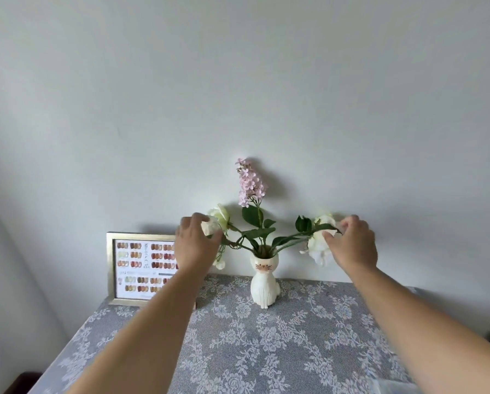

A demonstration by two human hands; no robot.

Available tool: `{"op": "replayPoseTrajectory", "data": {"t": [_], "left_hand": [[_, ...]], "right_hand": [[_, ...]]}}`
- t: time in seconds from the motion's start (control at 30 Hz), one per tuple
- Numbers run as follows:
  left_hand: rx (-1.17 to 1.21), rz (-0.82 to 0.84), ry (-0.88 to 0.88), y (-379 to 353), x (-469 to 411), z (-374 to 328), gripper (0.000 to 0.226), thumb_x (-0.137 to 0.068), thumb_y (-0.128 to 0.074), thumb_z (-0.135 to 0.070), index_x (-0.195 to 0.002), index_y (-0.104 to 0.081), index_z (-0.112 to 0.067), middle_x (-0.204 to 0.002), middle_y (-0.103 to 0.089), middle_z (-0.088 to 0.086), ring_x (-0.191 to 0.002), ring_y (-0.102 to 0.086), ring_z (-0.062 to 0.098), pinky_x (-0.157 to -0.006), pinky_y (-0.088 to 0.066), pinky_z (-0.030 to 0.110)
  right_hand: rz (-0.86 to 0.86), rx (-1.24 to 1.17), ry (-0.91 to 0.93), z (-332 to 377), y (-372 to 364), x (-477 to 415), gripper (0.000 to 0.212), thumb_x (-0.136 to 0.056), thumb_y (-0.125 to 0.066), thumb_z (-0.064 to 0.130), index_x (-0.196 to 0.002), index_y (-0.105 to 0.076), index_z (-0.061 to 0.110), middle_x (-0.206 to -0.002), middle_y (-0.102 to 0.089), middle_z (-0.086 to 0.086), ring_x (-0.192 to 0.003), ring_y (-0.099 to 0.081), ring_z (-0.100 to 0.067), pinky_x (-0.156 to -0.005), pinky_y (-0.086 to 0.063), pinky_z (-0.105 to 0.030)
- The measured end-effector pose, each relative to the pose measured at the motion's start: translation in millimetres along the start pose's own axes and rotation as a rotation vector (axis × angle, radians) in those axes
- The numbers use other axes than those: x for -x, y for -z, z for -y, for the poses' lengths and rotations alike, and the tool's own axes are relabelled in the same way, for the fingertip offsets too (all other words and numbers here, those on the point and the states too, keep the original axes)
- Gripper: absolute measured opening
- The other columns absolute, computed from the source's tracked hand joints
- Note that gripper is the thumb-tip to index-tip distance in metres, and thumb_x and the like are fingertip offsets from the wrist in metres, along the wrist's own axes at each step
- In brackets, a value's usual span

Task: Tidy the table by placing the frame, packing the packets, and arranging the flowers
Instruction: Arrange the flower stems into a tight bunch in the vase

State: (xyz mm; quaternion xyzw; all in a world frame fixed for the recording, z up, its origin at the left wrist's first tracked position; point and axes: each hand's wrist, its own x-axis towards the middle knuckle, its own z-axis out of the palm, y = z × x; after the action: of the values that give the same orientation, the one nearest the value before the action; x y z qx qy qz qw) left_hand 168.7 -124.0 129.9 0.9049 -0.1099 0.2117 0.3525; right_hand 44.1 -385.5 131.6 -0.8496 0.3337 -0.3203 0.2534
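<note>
A white cat-shaped vase (264, 282) stands upright at the back of the table against the wall. It holds a tall pink flower spike (250, 183) and two white flowers on leafy stems that spread left and right. My left hand (194, 245) grips the left white flower (219, 218). My right hand (353, 243) holds the right white flower (319, 247) with its fingers on the blossom and stem. A gold picture frame (111, 268) with a colour-swatch print leans on the wall at the back left, partly hidden by my left arm. No packets show.
A grey cloth with white lace flowers (266, 345) covers the table. The pale wall (238, 95) rises directly behind the vase and frame. The table's left edge drops off near a dark object (25, 381) at the lower left.
</note>
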Motion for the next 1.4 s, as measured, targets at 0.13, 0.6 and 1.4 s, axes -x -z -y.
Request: {"op": "replayPoseTrajectory", "data": {"t": [0.13,0.6,1.4], "left_hand": [[0.014,0.235,0.220,-10,-17,14,0.080,-0.070,-0.068,-0.056,-0.130,-0.036,-0.014,-0.129,-0.045,0.013,-0.117,-0.048,0.029,-0.092,-0.044,0.043],[0.265,0.130,0.123,-31,-9,10,0.039,-0.066,-0.078,-0.038,-0.091,-0.051,-0.026,-0.090,-0.067,-0.001,-0.075,-0.060,0.019,-0.056,-0.046,0.026],[0.308,0.292,0.030,-73,15,-12,0.045,-0.067,-0.079,-0.025,-0.105,-0.055,-0.021,-0.085,-0.059,-0.005,-0.074,-0.059,0.014,-0.070,-0.052,0.027]], "right_hand": [[0.044,-0.066,-0.272,-10,-14,0,0.066,-0.070,-0.076,0.041,-0.115,-0.044,0.004,-0.119,-0.051,-0.021,-0.110,-0.050,-0.041,-0.087,-0.047,-0.047],[0.055,-0.268,-0.225,-2,-42,1,0.023,-0.080,-0.064,0.020,-0.060,-0.055,0.011,-0.076,-0.062,-0.014,-0.071,-0.056,-0.030,-0.059,-0.038,-0.029],[0.147,0.082,0.480,10,-86,35,0.016,-0.083,-0.065,0.019,-0.087,-0.063,0.004,-0.143,-0.045,-0.003,-0.125,-0.043,-0.023,-0.094,-0.047,-0.035]]}}
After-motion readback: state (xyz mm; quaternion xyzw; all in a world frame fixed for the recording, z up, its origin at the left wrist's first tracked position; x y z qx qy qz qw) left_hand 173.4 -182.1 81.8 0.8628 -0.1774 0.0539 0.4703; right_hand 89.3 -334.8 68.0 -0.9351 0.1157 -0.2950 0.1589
